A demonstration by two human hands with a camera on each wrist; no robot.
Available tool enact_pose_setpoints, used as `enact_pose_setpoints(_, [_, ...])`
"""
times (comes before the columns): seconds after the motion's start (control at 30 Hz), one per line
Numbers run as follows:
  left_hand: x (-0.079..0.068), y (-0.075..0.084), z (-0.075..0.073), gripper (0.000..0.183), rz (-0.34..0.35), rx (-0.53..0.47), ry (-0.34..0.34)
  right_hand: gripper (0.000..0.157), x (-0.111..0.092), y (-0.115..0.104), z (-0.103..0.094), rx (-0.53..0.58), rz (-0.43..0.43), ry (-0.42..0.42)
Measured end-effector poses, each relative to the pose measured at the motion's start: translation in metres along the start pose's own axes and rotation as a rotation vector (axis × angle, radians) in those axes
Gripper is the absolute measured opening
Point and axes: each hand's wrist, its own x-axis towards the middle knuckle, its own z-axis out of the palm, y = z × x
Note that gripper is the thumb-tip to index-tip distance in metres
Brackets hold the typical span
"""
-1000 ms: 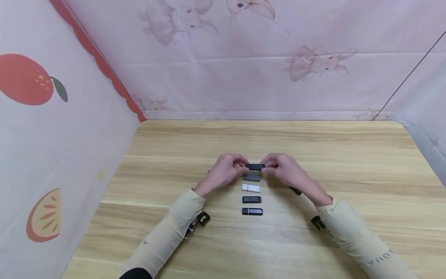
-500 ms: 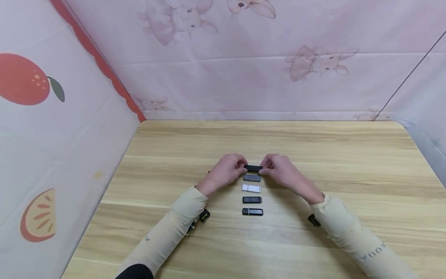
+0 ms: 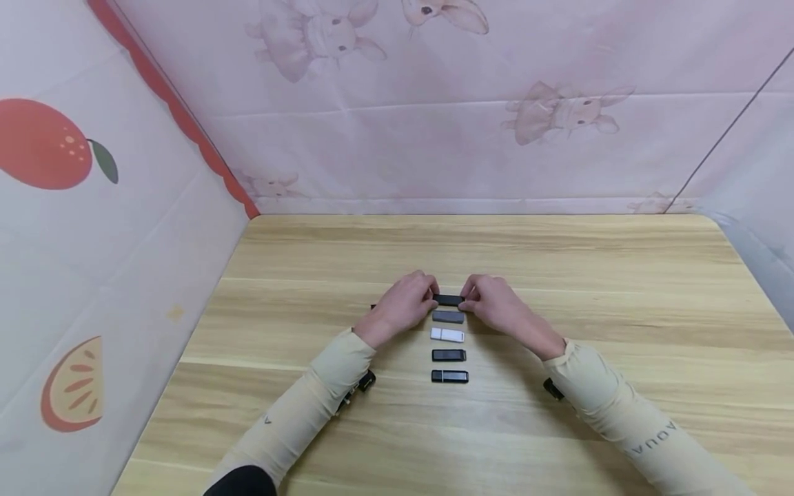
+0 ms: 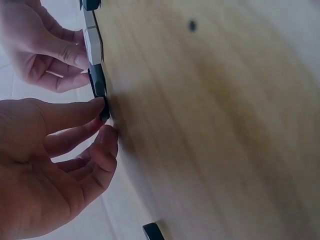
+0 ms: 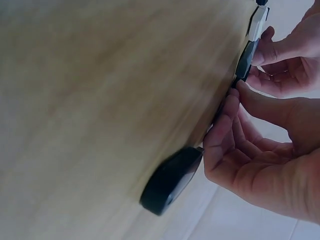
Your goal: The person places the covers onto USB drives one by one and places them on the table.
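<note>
At the far end of a column of USB flash drives lies a black USB flash drive (image 3: 449, 300). My left hand (image 3: 404, 303) pinches its left end between thumb and fingers. The right hand (image 3: 501, 307) pinches the other end the same way. Just nearer than it sits a grey drive (image 3: 448, 317), then a white one (image 3: 447, 335). Two more black drives, one plain (image 3: 449, 355) and one with a pale band (image 3: 449, 377), finish the column. In the left wrist view, the left hand's thumb (image 4: 75, 114) covers most of the held drive.
The wooden table (image 3: 595, 269) meets a pink rabbit-print curtain at the back. A dark object (image 5: 171, 180) lies beside the right hand in the right wrist view. Another dark piece (image 4: 153, 231) shows low in the left wrist view. Wrist cameras sit under both sleeves.
Both hands have shifted the far black drive slightly left and nearer, bringing it into line above the grey one. The right forearm has moved left; the rest of the column stays put.
</note>
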Motion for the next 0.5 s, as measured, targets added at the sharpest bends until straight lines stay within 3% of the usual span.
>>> enact_pose_setpoints(0.5, [-0.011,-0.008,-0.011,0.022,-0.030,-0.025,0.034,0.022,-0.007,0.001,-0.001,0.004,-0.034,-0.006])
